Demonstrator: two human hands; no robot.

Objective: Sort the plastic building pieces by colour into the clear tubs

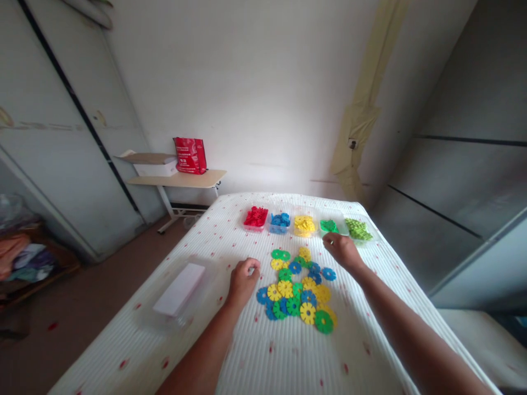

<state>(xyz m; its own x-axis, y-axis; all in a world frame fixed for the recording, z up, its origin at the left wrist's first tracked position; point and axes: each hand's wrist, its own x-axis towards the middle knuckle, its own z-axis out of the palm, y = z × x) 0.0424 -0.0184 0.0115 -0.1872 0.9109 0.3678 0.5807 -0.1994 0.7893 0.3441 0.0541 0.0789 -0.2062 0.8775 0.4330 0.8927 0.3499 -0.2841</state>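
Observation:
My left hand (244, 281) hovers just left of a spread of flat notched plastic discs, its thumb and fingers curled together; anything inside is hidden. The loose pile holds green discs (324, 321), yellow discs (307, 313) and blue discs (329, 274), many overlapping. My right hand (343, 249) is closed in a pinch in front of the clear box of green pieces (329, 225). A trace of green shows at its fingertips, too small to make out. Beside that box stand boxes of yellow pieces (304, 225) and light green pieces (358, 229).
Farther left in the row are boxes of blue pieces (280, 222) and red pieces (256, 217). A clear container with a pale block (180, 289) sits left on the white quilted cover (288, 365). Behind is a side table (185, 179) with a red bag (190, 156).

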